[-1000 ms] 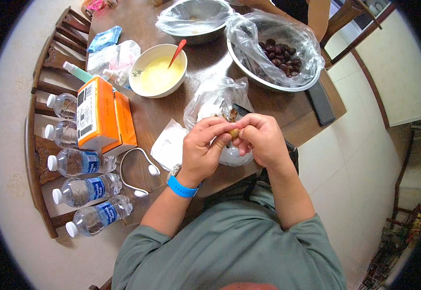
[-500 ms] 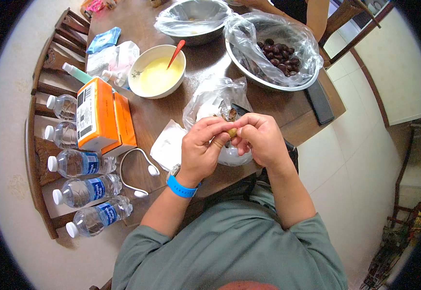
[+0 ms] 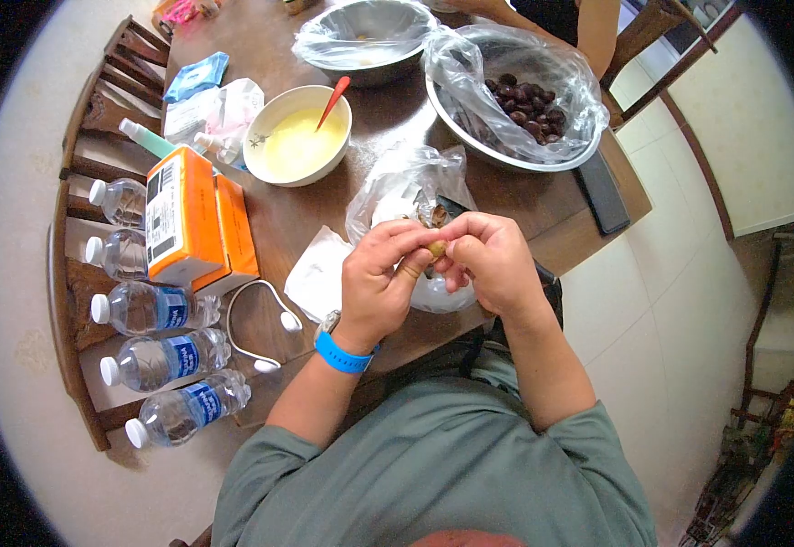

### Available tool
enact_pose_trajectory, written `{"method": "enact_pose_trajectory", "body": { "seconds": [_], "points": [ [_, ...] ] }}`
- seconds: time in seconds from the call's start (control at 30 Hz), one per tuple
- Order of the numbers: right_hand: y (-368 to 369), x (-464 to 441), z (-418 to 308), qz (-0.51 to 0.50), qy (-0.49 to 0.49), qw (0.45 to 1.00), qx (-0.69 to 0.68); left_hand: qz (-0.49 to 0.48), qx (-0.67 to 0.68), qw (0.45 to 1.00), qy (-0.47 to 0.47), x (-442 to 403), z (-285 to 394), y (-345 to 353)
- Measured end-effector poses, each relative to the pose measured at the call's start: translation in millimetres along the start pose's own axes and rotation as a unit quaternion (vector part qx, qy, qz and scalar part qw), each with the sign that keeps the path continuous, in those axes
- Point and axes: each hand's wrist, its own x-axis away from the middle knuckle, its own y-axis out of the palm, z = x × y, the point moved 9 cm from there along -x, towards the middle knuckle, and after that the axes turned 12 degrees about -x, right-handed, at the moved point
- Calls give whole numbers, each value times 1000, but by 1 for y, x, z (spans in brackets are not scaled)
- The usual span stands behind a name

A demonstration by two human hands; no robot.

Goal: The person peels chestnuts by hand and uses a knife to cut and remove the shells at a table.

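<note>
A small yellowish-brown nut (image 3: 437, 248) sits between the fingertips of both hands. My left hand (image 3: 380, 278) pinches it between thumb and fingers. My right hand (image 3: 494, 264) is closed against its other side, thumb and forefinger touching it. Under the hands lies a clear plastic bag (image 3: 372, 196) with brown peel pieces (image 3: 440, 216) in it. Beyond and to the right stands a bag-lined metal basin (image 3: 456, 137) that holds several dark brown nuts (image 3: 529, 108). What lies under my curled right fingers is hidden.
A white bowl (image 3: 338, 157) of yellow liquid holds a red spoon (image 3: 334, 100). Another lined basin (image 3: 360, 68) stands behind. Orange boxes (image 3: 198, 219), several water bottles (image 3: 169, 307), a white tissue (image 3: 316, 273) and a neckband (image 3: 234, 321) are left; a phone (image 3: 603, 193) lies right. Another person's arm (image 3: 599, 32) shows at top.
Both hands have stayed almost in place, with the small nut still between their fingertips. The view has shifted very slightly.
</note>
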Motion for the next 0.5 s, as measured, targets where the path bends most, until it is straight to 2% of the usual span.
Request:
{"method": "enact_pose_trajectory", "body": {
  "seconds": [0.23, 0.5],
  "points": [
    [0, 1, 4, 0, 6, 998, -68, 6, -2, 1000, 11, -1, 1, -1],
    [2, 1, 1, -9, -9, 1000, -26, -4, 29, 999, -14, -1, 2, 0]
  ]
}}
